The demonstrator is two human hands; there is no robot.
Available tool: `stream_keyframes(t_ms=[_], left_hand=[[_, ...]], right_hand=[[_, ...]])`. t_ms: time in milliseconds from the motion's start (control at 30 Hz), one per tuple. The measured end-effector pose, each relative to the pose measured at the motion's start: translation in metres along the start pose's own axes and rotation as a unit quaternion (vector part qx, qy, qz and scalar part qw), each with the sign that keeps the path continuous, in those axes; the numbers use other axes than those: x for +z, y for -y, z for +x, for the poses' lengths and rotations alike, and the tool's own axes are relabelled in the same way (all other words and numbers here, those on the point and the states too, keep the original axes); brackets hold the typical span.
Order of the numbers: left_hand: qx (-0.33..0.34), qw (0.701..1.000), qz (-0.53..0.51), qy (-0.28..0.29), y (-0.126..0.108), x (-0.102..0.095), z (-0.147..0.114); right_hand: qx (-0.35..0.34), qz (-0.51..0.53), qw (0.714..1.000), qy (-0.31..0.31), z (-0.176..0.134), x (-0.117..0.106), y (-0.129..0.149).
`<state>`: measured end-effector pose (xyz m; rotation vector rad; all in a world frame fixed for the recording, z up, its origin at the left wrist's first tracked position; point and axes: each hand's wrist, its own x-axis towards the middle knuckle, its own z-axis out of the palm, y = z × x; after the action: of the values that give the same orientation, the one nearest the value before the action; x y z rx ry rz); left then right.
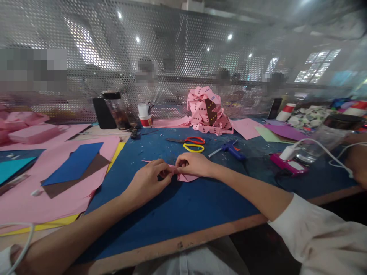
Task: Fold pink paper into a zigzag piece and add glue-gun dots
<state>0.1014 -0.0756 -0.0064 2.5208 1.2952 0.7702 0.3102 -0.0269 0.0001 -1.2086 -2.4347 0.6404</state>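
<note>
Between my hands lies a small folded piece of pink paper (187, 177), low over the blue table top (177, 214). My left hand (150, 179) pinches it from the left, thumb and forefinger together. From the right, my right hand (195, 165) grips the same paper with bent fingers, and the fingertips of both hands nearly meet. Part of the paper is hidden behind the fingers; a thin pink tip shows past the left hand. Just beyond the hands are scissors (187, 143) with one red and one yellow handle, and a blue glue gun (232, 150).
A pink folded-paper model (208, 110) with dark dots stands at the back, before a perforated metal screen (183, 49). Pink sheets (71, 198) cover the left side. A magenta power strip (289, 165) with cables and a clear jar (327, 133) stand at right. Another person's arm (355, 164) shows there.
</note>
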Motion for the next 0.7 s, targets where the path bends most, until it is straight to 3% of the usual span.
stream_keyframes(t_ms=[700], left_hand=[[-0.016,0.999,0.026,0.013,-0.0003,0.0007,0.0015]], right_hand=[[0.002,0.022,1.0,0.017,0.0019,-0.0014,-0.0029]])
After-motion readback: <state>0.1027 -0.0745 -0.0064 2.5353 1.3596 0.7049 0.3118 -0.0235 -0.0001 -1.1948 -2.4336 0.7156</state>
